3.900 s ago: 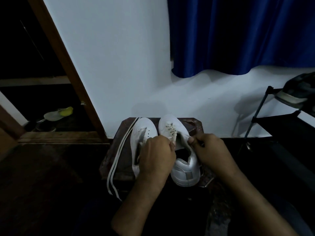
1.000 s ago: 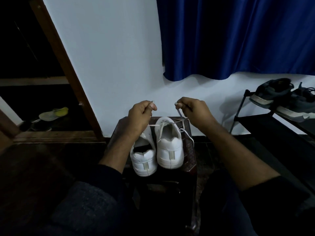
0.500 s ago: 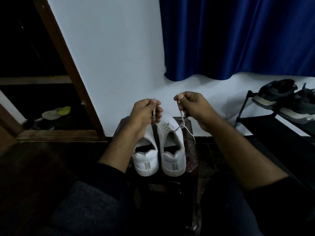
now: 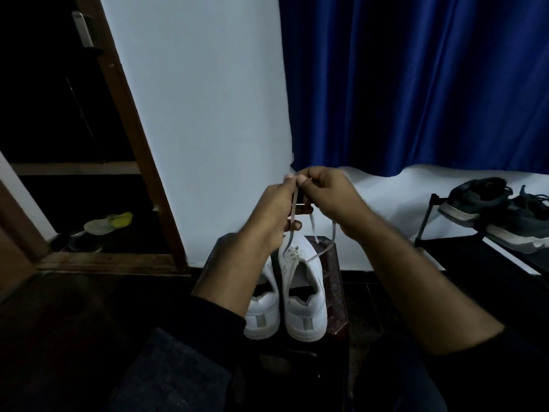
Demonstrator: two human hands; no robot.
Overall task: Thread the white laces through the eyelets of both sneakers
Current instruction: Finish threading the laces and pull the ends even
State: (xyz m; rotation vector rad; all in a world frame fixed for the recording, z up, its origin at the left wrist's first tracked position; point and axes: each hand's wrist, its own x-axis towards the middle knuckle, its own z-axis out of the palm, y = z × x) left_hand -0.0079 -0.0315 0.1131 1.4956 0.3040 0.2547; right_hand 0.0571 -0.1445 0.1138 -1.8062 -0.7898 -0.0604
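I see 2 white sneakers, left [image 4: 264, 307] and right [image 4: 303, 295], standing heels toward me on a dark stool [image 4: 335, 281]. My left hand [image 4: 274, 208] and right hand [image 4: 329, 191] meet above the toes, each pinching an end of the lace [image 4: 292, 215]. Both strands drop into the right sneaker's front eyelets; dark shoes [image 4: 499, 212] sit on a rack to the right.

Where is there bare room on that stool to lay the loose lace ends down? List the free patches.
Little room. The two white sneakers fill most of the dark stool. A narrow bare strip runs along its right edge, beside the right sneaker. The far left corner is hidden behind the left hand. Above the toes it is crowded: both hands, right hand included, pinch the lace.
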